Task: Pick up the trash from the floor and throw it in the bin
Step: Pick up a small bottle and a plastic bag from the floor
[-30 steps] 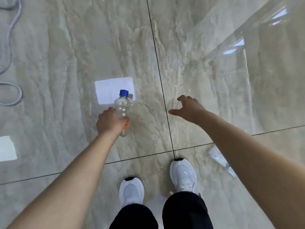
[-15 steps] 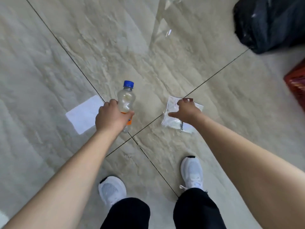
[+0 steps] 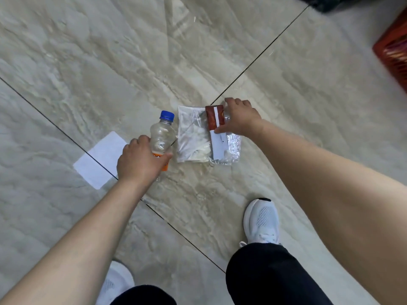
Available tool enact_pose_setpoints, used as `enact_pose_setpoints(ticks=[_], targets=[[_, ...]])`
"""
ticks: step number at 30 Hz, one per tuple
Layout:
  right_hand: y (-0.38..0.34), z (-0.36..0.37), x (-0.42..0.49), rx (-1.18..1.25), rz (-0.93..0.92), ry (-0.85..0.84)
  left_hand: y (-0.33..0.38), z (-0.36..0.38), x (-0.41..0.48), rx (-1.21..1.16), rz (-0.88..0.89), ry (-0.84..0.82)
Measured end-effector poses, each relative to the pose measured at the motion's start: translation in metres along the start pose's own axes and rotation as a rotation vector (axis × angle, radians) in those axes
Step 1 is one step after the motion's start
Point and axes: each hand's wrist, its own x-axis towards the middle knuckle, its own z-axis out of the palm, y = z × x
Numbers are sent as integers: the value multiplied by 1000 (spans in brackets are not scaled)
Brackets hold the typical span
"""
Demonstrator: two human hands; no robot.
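Observation:
My left hand (image 3: 138,164) grips a clear plastic bottle (image 3: 161,137) with a blue cap and an orange label, holding it by its lower half just above the floor. To its right a clear plastic bag (image 3: 193,139) with a red header card lies flat on the marble floor. My right hand (image 3: 240,119) is on the bag's upper right part, fingers curled over the far edge of the red card and thumb pressed on the white strip below it. A flat white sheet of paper (image 3: 99,159) lies on the floor left of my left hand.
A red crate-like object (image 3: 394,51) stands at the right edge, and part of a black bag (image 3: 330,2) shows at the top right. My white shoes (image 3: 262,223) stand close below the plastic bag. Dark tile joints cross the floor.
The view has dropped closer to the floor. My right hand has settled on the plastic bag's red header. My left hand still holds the bottle, now right beside the bag.

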Motion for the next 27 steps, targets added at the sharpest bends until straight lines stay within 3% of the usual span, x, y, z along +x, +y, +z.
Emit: enact_pose_setpoints(ticks=[4, 7, 12, 15, 27], targets=[[-4, 20, 9, -20, -4, 51, 1, 20, 9, -26, -30, -5], [-7, 36, 10, 19, 52, -31, -4, 29, 13, -59, -76, -9], [-6, 35, -4, 390, 173, -198, -12, 21, 2, -168, -205, -8], [-18, 16, -23, 477, 171, -250, -14, -2, -17, -226, -289, -15], [-116, -106, -127, 407, -149, -393, -2, -105, -164, -596, -778, 288]])
